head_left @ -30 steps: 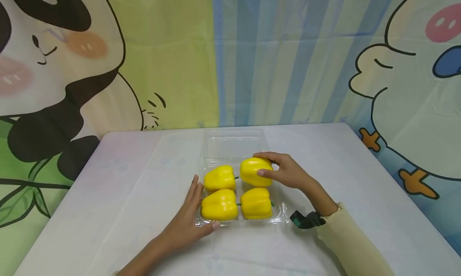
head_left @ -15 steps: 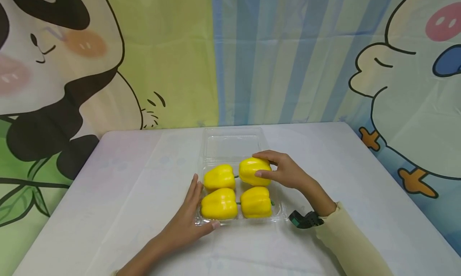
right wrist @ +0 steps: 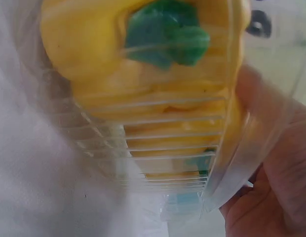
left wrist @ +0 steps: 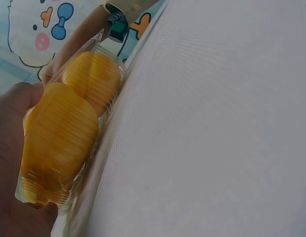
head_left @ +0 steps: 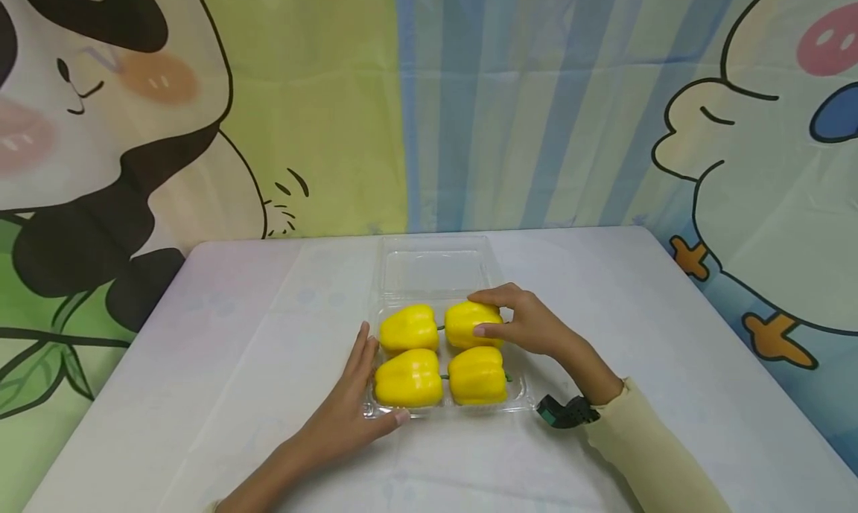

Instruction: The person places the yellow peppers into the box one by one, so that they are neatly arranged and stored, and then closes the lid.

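Note:
A clear plastic clamshell tray (head_left: 520,404) on the table holds several yellow bell peppers. My right hand (head_left: 531,324) grips the back-right pepper (head_left: 462,321), with fingers curled over its top and the thumb on its front. That pepper sits low in the tray beside the back-left pepper (head_left: 409,328). My left hand (head_left: 350,403) lies flat along the tray's left side, fingers straight and thumb at the front rim. In the left wrist view two peppers (left wrist: 59,138) show through the tray wall beside my palm (left wrist: 10,148). The right wrist view shows a pepper's green stem (right wrist: 163,34) behind the ribbed wall (right wrist: 158,148).
The tray's open lid (head_left: 432,271) lies flat behind it. The white table (head_left: 670,334) has bare cloth on both sides and in front. A cartoon backdrop (head_left: 469,103) hangs right behind the table's far edge.
My right hand has lowered the back-right pepper down into the tray, level with the others. My left hand has stayed at the tray's left side.

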A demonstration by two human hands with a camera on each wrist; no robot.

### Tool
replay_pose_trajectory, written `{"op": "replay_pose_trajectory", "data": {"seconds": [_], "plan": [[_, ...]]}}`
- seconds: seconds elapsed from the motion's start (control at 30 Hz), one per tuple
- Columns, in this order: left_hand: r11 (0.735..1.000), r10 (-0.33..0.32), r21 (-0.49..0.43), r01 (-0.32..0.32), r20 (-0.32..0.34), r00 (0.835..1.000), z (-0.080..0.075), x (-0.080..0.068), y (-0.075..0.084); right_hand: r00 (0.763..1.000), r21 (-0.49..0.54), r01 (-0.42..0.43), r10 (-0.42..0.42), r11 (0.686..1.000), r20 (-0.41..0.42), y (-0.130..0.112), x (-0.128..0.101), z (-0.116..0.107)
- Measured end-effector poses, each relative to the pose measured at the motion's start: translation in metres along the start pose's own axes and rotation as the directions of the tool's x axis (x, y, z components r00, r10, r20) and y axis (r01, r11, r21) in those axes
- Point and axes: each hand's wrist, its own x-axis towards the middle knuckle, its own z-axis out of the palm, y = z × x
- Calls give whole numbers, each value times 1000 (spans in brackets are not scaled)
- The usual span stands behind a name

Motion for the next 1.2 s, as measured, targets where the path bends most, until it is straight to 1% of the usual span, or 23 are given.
{"op": "replay_pose_trajectory", "data": {"seconds": [0.23, 0.47, 0.63, 0.83, 1.03, 1.2], "plan": [[1000, 25, 9, -25, -10, 1000, 1, 1, -2, 997, -25, 68, -69, 997, -27, 2, -1, 3], [1000, 11, 3, -11, -7, 1000, 1, 0, -2, 998, -61, 53, -55, 997, -36, 1, -1, 5], [1000, 3, 7, -3, -4, 1000, 1, 0, -2, 998, -69, 40, -44, 997, -50, 0, -3, 7], [1000, 4, 3, -4, -8, 1000, 1, 0, -1, 995, -71, 56, -61, 996, -75, 1, -4, 10], [1000, 23, -3, -23, -10, 1000, 1, 0, -1, 993, -80, 62, -70, 995, -90, 4, -6, 14], [999, 40, 9, -40, -14, 999, 1, 0, -1, 990, -82, 88, -96, 993, -99, 5, -8, 16]]}}
